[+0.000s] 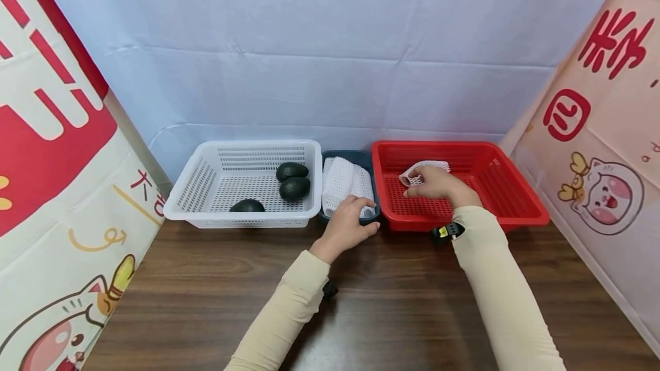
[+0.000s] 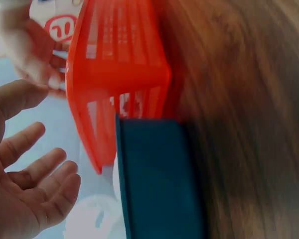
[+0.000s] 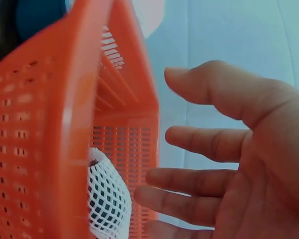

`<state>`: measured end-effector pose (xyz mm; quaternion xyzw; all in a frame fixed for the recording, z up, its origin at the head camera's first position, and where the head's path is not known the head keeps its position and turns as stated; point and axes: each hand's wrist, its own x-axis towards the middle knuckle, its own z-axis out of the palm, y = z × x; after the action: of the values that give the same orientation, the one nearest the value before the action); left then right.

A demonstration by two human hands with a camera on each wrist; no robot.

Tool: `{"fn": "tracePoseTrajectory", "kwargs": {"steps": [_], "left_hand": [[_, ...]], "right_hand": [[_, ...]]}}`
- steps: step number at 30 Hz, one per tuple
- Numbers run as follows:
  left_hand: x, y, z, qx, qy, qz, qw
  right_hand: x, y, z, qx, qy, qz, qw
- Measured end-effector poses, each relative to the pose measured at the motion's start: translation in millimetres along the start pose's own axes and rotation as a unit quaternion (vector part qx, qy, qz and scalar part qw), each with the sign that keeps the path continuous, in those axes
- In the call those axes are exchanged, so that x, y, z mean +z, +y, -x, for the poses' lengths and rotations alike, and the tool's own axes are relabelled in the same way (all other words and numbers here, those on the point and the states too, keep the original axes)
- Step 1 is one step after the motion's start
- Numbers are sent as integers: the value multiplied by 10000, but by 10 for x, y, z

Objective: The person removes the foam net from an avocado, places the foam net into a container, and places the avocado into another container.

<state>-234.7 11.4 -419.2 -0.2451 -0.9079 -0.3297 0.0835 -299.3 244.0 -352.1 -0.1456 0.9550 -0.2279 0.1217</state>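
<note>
In the head view my left hand [image 1: 344,229] is over the front of a dark blue basin [image 1: 369,160] that holds white foam net sleeves [image 1: 341,179]. Its fingers are parted and nothing is between them. My right hand [image 1: 437,183] hovers over the red basket [image 1: 495,188], its fingers apart with nothing held. Below it in that basket lies a white foam net sleeve [image 3: 110,201]; something dark shows through the mesh in the right wrist view. Two dark green avocados [image 1: 295,189] lie together at the right of the white basket [image 1: 242,223], and another avocado [image 1: 248,205] lies near its front wall.
The white basket, blue basin and red basket stand side by side on a brown wooden table [image 1: 392,302]. A pale cloth [image 1: 309,73] hangs behind them. Printed sheets [image 1: 57,188] flank the table at left and right.
</note>
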Motion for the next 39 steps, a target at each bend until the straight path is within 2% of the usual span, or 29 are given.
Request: {"fn": "tracePoseTrajectory", "kwargs": {"steps": [5, 9, 17, 23, 30, 39], "left_hand": [[107, 95, -21, -166, -11, 389, 9991], [180, 135, -54, -249, 120, 456, 9986], [286, 179, -113, -368, 12, 655, 9972], [343, 160, -139, -379, 71, 540, 9978], [403, 134, -148, -316, -67, 304, 9990], [452, 143, -168, -110, 154, 223, 9996]], "right_hand": [[-59, 76, -76, 116, -64, -72, 9999], [-91, 109, -156, 89, -83, 1, 9999], [-114, 181, -264, 193, -122, -64, 9997], [-75, 229, -364, 353, -203, -289, 9988], [-31, 302, -487, 625, -163, -368, 9972], [-81, 461, -572, 688, -296, -546, 9957]]}}
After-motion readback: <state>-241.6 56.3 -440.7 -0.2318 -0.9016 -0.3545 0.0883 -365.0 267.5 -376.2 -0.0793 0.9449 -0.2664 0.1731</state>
